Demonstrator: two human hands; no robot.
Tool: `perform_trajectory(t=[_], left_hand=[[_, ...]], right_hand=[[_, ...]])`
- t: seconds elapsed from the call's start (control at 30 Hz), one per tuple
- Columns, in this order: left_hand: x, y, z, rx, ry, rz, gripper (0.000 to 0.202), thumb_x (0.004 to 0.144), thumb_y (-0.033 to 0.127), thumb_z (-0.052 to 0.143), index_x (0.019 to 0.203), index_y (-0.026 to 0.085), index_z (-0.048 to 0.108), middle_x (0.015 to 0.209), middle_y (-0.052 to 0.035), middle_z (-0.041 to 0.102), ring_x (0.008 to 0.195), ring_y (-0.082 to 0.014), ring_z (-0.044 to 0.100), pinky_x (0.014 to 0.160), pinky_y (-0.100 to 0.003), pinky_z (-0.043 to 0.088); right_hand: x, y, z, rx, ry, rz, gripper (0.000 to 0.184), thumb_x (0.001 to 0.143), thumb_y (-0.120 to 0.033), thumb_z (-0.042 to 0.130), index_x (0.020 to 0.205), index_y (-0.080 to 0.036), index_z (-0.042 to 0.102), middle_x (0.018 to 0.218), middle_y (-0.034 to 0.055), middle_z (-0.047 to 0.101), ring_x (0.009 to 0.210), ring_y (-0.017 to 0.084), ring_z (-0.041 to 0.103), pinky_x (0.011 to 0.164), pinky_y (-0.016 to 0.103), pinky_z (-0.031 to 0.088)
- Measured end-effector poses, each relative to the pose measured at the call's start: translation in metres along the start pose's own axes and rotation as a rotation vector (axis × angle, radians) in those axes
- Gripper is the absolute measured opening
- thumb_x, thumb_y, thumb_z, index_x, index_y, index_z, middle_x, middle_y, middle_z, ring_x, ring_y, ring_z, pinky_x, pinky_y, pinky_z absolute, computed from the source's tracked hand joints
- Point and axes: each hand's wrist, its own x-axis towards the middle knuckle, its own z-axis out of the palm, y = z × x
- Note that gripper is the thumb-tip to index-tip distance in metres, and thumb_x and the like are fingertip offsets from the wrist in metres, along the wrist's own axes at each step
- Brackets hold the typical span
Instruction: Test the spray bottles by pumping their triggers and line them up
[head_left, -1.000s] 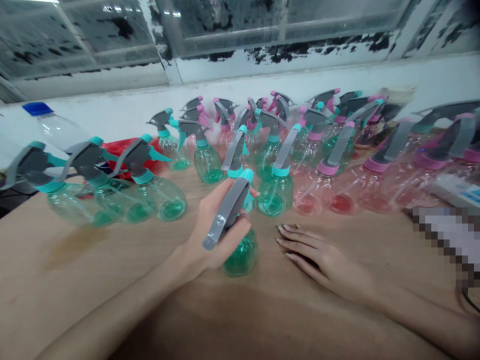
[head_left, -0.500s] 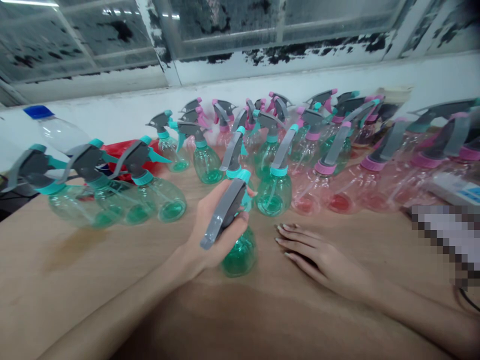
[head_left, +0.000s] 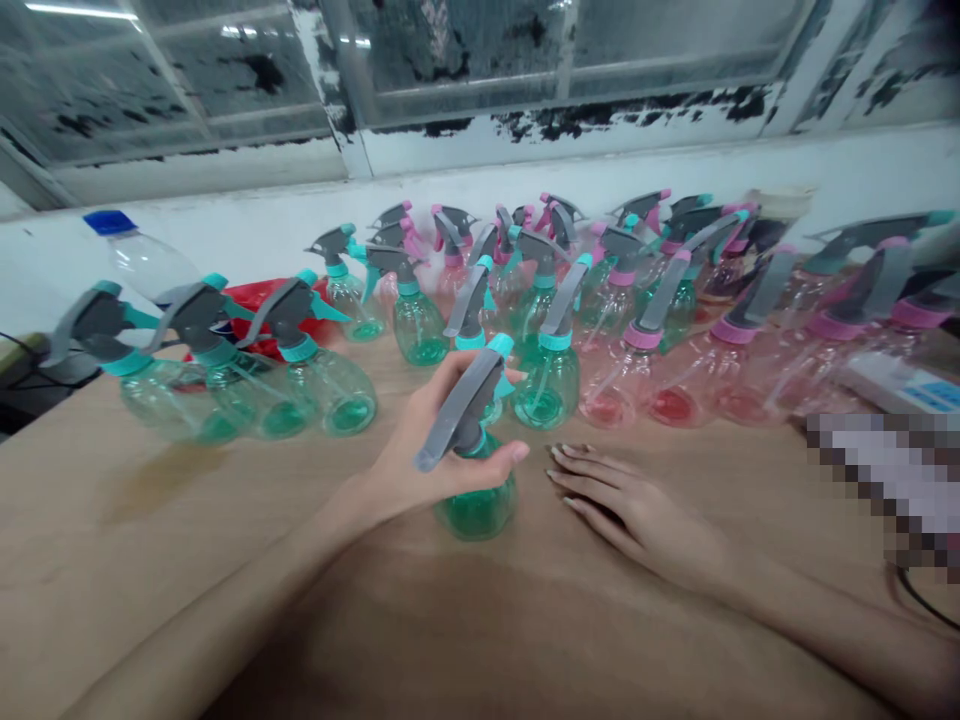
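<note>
A green spray bottle point(head_left: 480, 512) with a grey and teal trigger head stands upright on the wooden table in front of me. Around its neck is my left hand point(head_left: 420, 440), with the thumb stretched straight across the front and the fingers apart from it, partly hidden behind the spray head. The grip looks loose, and the hand appears open around the bottle. To the right, my right hand point(head_left: 626, 500) lies flat on the table, fingers extended and holding nothing. Just beyond the hands stands another green spray bottle point(head_left: 546, 395).
Green spray bottles point(head_left: 330, 390) line the left, and pink ones point(head_left: 675, 395) the right, with several more behind. A red bag point(head_left: 259, 295) and a blue-capped clear bottle point(head_left: 150, 262) are at the back left. A blurred-out object point(head_left: 885, 480) lies at the right.
My left thumb has straightened and moved away from the spray head, widening the gap to the fingers. The bottle stays in place on the table. My right hand rests as before.
</note>
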Motion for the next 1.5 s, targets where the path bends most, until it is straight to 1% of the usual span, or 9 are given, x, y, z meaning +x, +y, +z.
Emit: perform_trajectory(t=[0.13, 0.33, 0.43, 0.57, 0.7, 0.93, 1.1, 1.23, 1.5], left_hand=[[-0.008, -0.004, 0.000, 0.120, -0.050, 0.079, 0.080, 0.068, 0.036, 0.076, 0.139, 0.026, 0.039, 0.103, -0.0043, 0.067, 0.076, -0.0219, 0.065, 0.067, -0.034, 0.054], [-0.023, -0.011, 0.000, 0.079, 0.023, 0.054, 0.079, 0.070, 0.038, 0.077, 0.138, 0.028, 0.039, 0.133, -0.0092, 0.057, 0.115, -0.0310, 0.059, 0.096, -0.043, 0.049], [-0.027, -0.011, -0.003, 0.012, 0.020, 0.000, 0.061, 0.074, 0.038, 0.074, 0.128, 0.023, 0.049, 0.125, -0.0097, 0.063, 0.110, -0.0276, 0.062, 0.094, -0.042, 0.050], [-0.033, -0.004, -0.012, 0.128, 0.040, -0.027, 0.032, 0.081, 0.036, 0.069, 0.106, 0.018, 0.061, 0.106, -0.0069, 0.069, 0.099, -0.0250, 0.065, 0.091, -0.040, 0.050], [-0.042, -0.006, -0.030, 0.236, 0.075, -0.063, 0.038, 0.082, 0.042, 0.066, 0.114, 0.022, 0.060, 0.104, -0.0055, 0.068, 0.094, -0.0251, 0.064, 0.084, -0.040, 0.051], [-0.053, -0.030, -0.062, 0.304, 0.173, -0.159, 0.033, 0.085, 0.050, 0.061, 0.098, 0.020, 0.063, 0.093, -0.0041, 0.069, 0.085, -0.0238, 0.065, 0.075, -0.036, 0.050], [-0.039, -0.041, -0.067, 0.337, 0.182, -0.158, 0.045, 0.089, 0.049, 0.057, 0.122, 0.019, 0.054, 0.101, -0.0064, 0.067, 0.093, -0.0245, 0.063, 0.082, -0.037, 0.048], [-0.024, -0.049, -0.066, 0.341, 0.178, -0.130, 0.049, 0.090, 0.045, 0.056, 0.131, 0.019, 0.047, 0.097, -0.0070, 0.066, 0.099, -0.0264, 0.062, 0.082, -0.037, 0.048], [-0.003, -0.061, -0.067, 0.371, 0.184, -0.097, 0.040, 0.091, 0.041, 0.057, 0.122, 0.017, 0.050, 0.087, -0.0056, 0.063, 0.105, -0.0290, 0.060, 0.086, -0.040, 0.047]], right_hand=[[0.002, -0.003, -0.003, -0.025, -0.015, -0.001, 0.034, 0.098, -0.024, 0.045, 0.128, -0.023, 0.060, 0.136, 0.0073, 0.060, 0.129, 0.024, 0.052, 0.109, 0.049, 0.042], [0.016, -0.012, -0.019, -0.040, -0.060, 0.076, 0.035, 0.096, -0.033, 0.049, 0.128, -0.023, 0.059, 0.130, 0.0082, 0.064, 0.117, 0.027, 0.061, 0.097, 0.048, 0.052], [0.037, -0.020, -0.034, -0.073, -0.024, 0.120, 0.035, 0.096, -0.035, 0.048, 0.126, -0.021, 0.059, 0.126, 0.0102, 0.066, 0.109, 0.028, 0.065, 0.091, 0.047, 0.055], [0.075, -0.035, -0.049, -0.080, 0.078, 0.169, 0.035, 0.095, -0.035, 0.048, 0.125, -0.021, 0.060, 0.118, 0.0101, 0.068, 0.096, 0.028, 0.069, 0.081, 0.045, 0.057], [0.108, -0.050, -0.047, -0.159, 0.163, 0.234, 0.041, 0.093, -0.039, 0.052, 0.126, -0.015, 0.059, 0.118, 0.0131, 0.069, 0.096, 0.031, 0.069, 0.080, 0.046, 0.056], [0.138, -0.049, -0.025, -0.209, 0.230, 0.347, 0.063, 0.090, -0.051, 0.054, 0.138, -0.012, 0.045, 0.122, 0.0196, 0.066, 0.107, 0.038, 0.065, 0.081, 0.049, 0.054], [0.152, -0.051, -0.019, -0.185, 0.199, 0.451, 0.077, 0.087, -0.058, 0.053, 0.141, -0.006, 0.037, 0.118, 0.0231, 0.066, 0.103, 0.042, 0.066, 0.076, 0.049, 0.054], [0.157, -0.054, -0.017, -0.198, 0.178, 0.480, 0.072, 0.087, -0.059, 0.053, 0.135, -0.006, 0.042, 0.109, 0.0222, 0.069, 0.099, 0.041, 0.067, 0.071, 0.045, 0.053], [0.157, -0.054, -0.018, -0.272, 0.136, 0.477, 0.054, 0.088, -0.060, 0.050, 0.113, -0.012, 0.054, 0.098, 0.0175, 0.069, 0.087, 0.037, 0.068, 0.065, 0.043, 0.052]])
